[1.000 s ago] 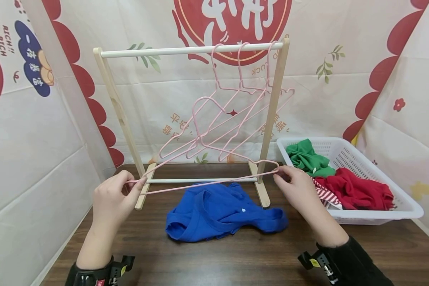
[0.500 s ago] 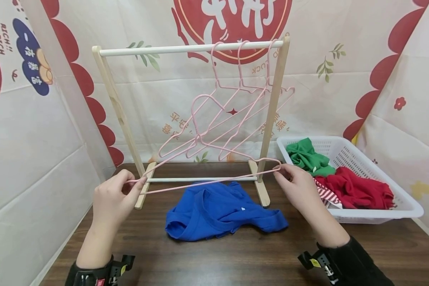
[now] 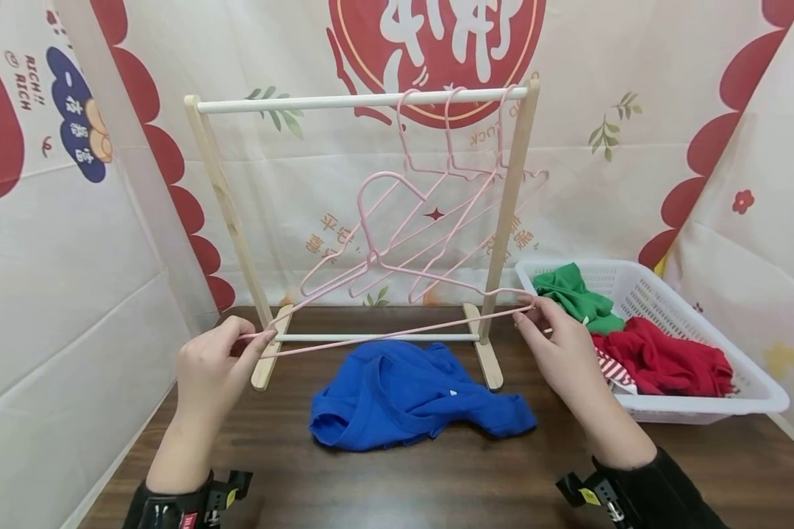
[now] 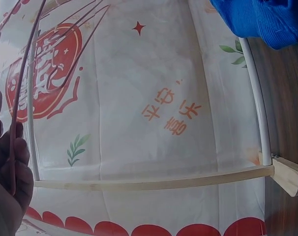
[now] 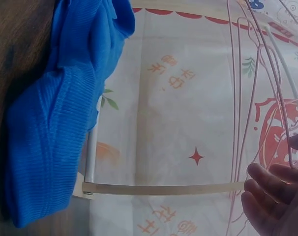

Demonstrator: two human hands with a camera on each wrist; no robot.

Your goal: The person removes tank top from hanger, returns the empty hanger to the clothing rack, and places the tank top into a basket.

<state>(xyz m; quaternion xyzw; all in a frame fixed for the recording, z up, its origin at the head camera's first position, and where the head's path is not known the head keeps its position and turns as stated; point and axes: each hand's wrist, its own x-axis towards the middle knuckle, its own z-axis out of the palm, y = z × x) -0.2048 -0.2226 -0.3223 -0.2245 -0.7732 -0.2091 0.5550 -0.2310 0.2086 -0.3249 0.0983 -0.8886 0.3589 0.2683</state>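
Note:
A pink clothes hanger (image 3: 430,273) is held up in front of the rack, its hook upward and its bottom bar slanting up to the right. The left hand (image 3: 215,361) pinches its left end between thumb and fingers; the left wrist view also shows this hand (image 4: 11,167) on the thin bar. At the other end, the right hand (image 3: 559,342) pinches the right corner; in the right wrist view that hand (image 5: 274,191) is partly cut off. Below the hanger a crumpled blue garment (image 3: 410,397) with ribbed edges lies on the table, touched by neither hand.
Behind stands a wooden rack (image 3: 238,220) with a white top rail (image 3: 298,103). Several pink hangers (image 3: 450,139) hang at its right end. A white plastic basket (image 3: 701,404) on the right holds a green garment (image 3: 576,297), a red garment (image 3: 668,360) and red-and-white striped cloth (image 3: 614,369).
The right hand has shifted slightly to the right along with the hanger's right end. Both hands keep their pinch. The whole head view has tilted a little; the blue garment stays put.

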